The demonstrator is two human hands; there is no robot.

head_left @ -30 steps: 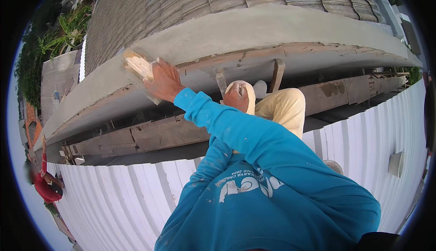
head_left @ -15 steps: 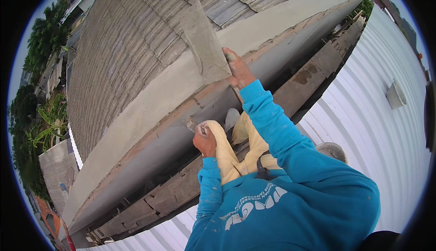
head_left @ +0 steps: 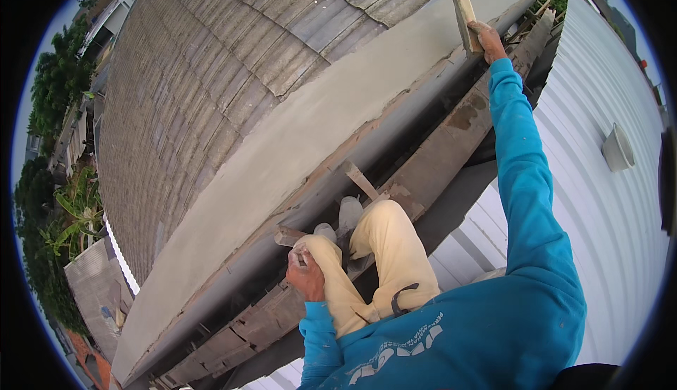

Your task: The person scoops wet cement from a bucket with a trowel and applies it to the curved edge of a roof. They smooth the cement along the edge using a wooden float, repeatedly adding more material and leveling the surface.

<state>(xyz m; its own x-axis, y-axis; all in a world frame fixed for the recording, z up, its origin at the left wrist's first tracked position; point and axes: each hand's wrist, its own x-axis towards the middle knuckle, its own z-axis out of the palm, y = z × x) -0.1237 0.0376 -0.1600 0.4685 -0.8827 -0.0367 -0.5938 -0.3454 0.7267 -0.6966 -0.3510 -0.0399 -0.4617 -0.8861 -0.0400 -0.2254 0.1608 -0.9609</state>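
At the far right end of the smooth grey mortar strip (head_left: 331,101), my right hand (head_left: 488,40) grips a plastering float (head_left: 462,13) by its back. The float is tilted on edge, and its lower part is by the strip's outer edge; I cannot tell whether its face touches the mortar. My right arm is stretched far forward. My left hand (head_left: 306,274) rests closed against my left knee, fingers curled; what they hold, if anything, is hidden. Just beyond that hand a short wooden stub (head_left: 289,236) sticks out.
Ribbed grey roof tiles (head_left: 211,72) slope up beyond the strip. A dark gap and worn wooden boards (head_left: 441,154) run below it, around my feet. Another wooden stub (head_left: 360,180) juts out near my knees. White corrugated sheeting (head_left: 585,199) lies right, with a bucket (head_left: 618,149) on it.
My right hand has carried the float far along the strip to the upper right and turned it more on edge. My left hand stays closed at my knee. The view has shifted slightly.
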